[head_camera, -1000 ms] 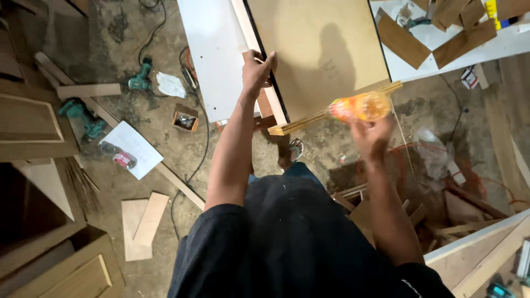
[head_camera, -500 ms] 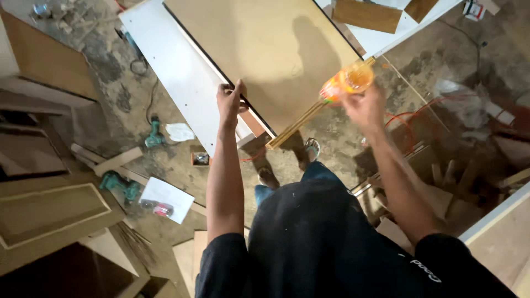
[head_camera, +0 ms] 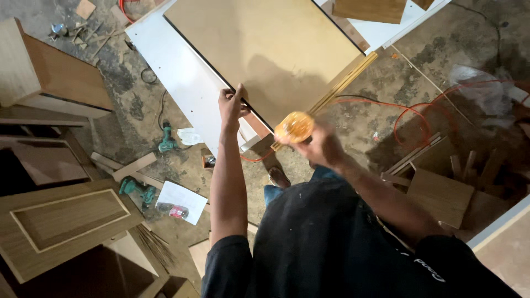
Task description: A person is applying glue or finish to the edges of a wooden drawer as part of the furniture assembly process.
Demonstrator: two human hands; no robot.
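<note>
The left hand (head_camera: 232,105) pinches the near edge of the big brown board (head_camera: 265,49), which lies over the white panel (head_camera: 182,83) and looks stiff and heavy, best gripped at its edges, while the right hand (head_camera: 320,146) has fingers closed around an orange bottle (head_camera: 294,127).

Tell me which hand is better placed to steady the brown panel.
Probably left. The left hand already grips the edge of the brown panel, while the right hand holds an orange bottle.
</note>
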